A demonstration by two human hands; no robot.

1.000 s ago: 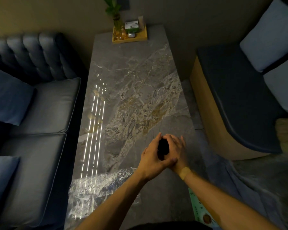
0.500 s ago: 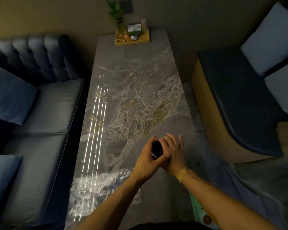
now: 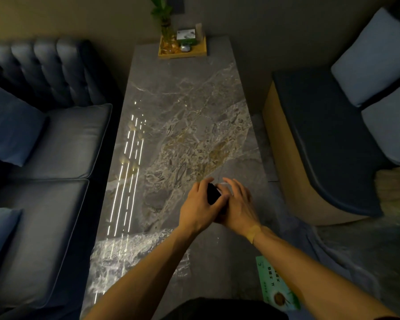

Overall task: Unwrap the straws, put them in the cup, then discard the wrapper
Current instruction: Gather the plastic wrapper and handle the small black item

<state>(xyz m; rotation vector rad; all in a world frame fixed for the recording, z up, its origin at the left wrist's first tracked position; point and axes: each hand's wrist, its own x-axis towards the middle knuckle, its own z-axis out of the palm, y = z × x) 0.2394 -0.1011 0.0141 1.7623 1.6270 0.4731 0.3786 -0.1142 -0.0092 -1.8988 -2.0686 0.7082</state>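
My left hand (image 3: 198,205) is closed around a small dark object (image 3: 213,193), held above the near part of the marble table (image 3: 185,125). It is too dark to tell whether the object is a bundle of straws. My right hand (image 3: 239,204) presses against it from the right with its fingers spread. A faint pale sheen, possibly clear wrapper, shows between those fingers and the dark object. My left thumb lies over the right hand. No cup is in view.
A wooden tray (image 3: 201,53) with a plant vase and a small box stands at the table's far end. A green printed packet (image 3: 277,285) lies at the near right edge. A blue sofa (image 3: 56,144) runs along the left, a cushioned bench (image 3: 321,139) along the right.
My right fingers have spread apart and lifted off the dark object, which they covered before. Both hands stay pressed together at the same spot; the dark object shows a little more.
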